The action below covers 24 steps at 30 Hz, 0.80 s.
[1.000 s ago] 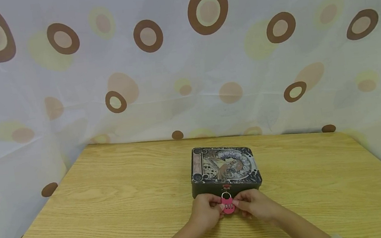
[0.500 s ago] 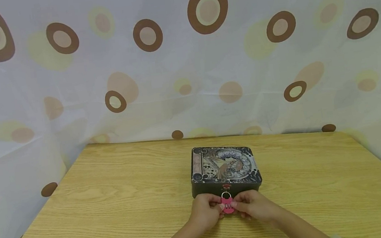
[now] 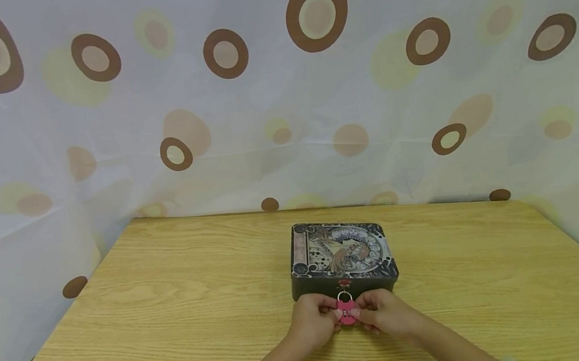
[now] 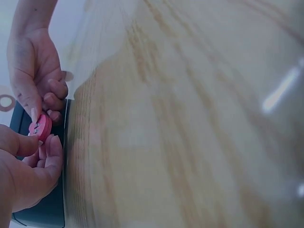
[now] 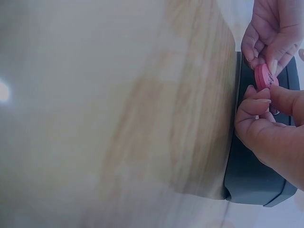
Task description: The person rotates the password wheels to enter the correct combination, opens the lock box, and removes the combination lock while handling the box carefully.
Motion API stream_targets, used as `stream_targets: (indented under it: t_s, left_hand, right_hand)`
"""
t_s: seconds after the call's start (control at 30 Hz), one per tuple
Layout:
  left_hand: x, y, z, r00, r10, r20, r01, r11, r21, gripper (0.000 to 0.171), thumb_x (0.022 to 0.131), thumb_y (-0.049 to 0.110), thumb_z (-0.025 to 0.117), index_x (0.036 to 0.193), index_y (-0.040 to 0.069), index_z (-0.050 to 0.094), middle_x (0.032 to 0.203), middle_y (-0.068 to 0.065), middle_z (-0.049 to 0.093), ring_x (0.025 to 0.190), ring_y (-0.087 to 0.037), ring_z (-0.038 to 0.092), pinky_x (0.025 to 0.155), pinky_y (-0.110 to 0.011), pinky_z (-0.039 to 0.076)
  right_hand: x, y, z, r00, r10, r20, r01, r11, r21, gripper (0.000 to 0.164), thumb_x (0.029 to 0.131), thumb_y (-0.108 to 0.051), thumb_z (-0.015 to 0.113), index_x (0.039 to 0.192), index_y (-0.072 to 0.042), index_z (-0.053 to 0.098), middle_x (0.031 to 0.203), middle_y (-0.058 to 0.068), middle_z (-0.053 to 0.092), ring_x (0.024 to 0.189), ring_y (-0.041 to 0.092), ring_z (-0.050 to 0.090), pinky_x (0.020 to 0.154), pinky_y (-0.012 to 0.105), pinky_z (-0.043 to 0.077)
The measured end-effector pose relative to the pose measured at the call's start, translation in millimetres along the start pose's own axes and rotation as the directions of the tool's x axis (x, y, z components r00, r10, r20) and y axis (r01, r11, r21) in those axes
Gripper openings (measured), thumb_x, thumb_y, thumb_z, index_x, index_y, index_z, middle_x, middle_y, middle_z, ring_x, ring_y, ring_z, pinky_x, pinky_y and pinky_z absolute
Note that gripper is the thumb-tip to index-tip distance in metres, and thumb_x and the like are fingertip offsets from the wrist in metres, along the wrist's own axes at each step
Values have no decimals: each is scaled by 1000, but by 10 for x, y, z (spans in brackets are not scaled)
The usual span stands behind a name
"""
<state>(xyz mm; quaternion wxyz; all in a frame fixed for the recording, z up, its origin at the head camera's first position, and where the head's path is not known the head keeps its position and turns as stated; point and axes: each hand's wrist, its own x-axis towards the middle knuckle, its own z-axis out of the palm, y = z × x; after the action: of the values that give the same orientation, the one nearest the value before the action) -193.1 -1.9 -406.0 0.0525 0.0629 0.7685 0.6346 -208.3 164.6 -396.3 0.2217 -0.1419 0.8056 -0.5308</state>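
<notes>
A pink combination padlock [image 3: 345,304] hangs by its silver shackle at the red front clasp [image 3: 344,283] of a dark, picture-lidded box [image 3: 342,252]. My left hand [image 3: 309,322] pinches the lock's left side between thumb and fingers. From the other side my right hand [image 3: 390,314] pinches it too, its thumb tip over the number dials. In the left wrist view the lock [image 4: 42,127] shows edge-on between both hands, against the box's dark side. The right wrist view has the lock [image 5: 264,76] between the fingertips, its dials partly covered.
The box stands on a wood-grain table [image 3: 185,301], toward its middle. Behind the table hangs a pale cloth [image 3: 278,85] with brown and yellow circles, which also runs down both sides.
My right thumb has shifted slightly left onto the dials, covering more of them. The left hand keeps its grip, and the box has stayed in place.
</notes>
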Motion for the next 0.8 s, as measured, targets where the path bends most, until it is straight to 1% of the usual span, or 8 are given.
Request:
stream_targets:
  t_s: [0.2, 0.4, 0.5, 0.7, 0.8]
  left_hand:
    - [5, -7, -1, 1000, -1, 5, 1, 1000, -3, 7, 81, -10, 59, 85, -15, 62, 73, -15, 64, 60, -15, 62, 54, -26, 56]
    - [11, -14, -3, 1000, 1, 6, -1, 1000, 0, 7, 81, -10, 59, 85, -15, 63, 73, -15, 64, 59, -15, 61, 53, -26, 55]
    - [11, -11, -3, 1000, 0, 6, 0, 1000, 0, 7, 82, -9, 59, 85, -14, 63, 74, -15, 64, 59, -15, 61, 53, -26, 55]
    - [1, 4, -8, 1000, 0, 6, 0, 1000, 6, 8, 82, -9, 59, 86, -15, 63, 75, -15, 64, 60, -15, 61, 53, -26, 55]
    - [-6, 13, -10, 1000, -2, 5, 2, 1000, 7, 8, 82, -9, 59, 86, -15, 62, 74, -15, 63, 59, -15, 61, 53, -26, 55]
  right_hand:
    - [11, 7, 4, 1000, -17, -4, 17, 1000, 9, 17, 90, -4, 53, 90, 13, 54, 66, -1, 48, 56, 7, 42, 48, 16, 36]
    - [4, -9, 2, 1000, -16, -8, 16, 1000, 15, 19, 89, -4, 54, 92, 14, 54, 69, -1, 49, 56, 7, 42, 48, 16, 36]
    - [-8, -19, -6, 1000, -9, -13, 9, 1000, 4, 20, 91, -5, 52, 93, 14, 55, 68, -1, 49, 58, 8, 43, 48, 17, 37]
    - [-20, -21, -21, 1000, 14, -17, -14, 1000, -5, 23, 96, -7, 43, 92, 12, 55, 64, -1, 48, 57, 8, 43, 49, 17, 38]
    - [-23, -20, -19, 1000, 13, -15, -13, 1000, -6, 23, 96, -8, 42, 91, 11, 55, 63, -1, 48, 56, 8, 43, 48, 17, 38]
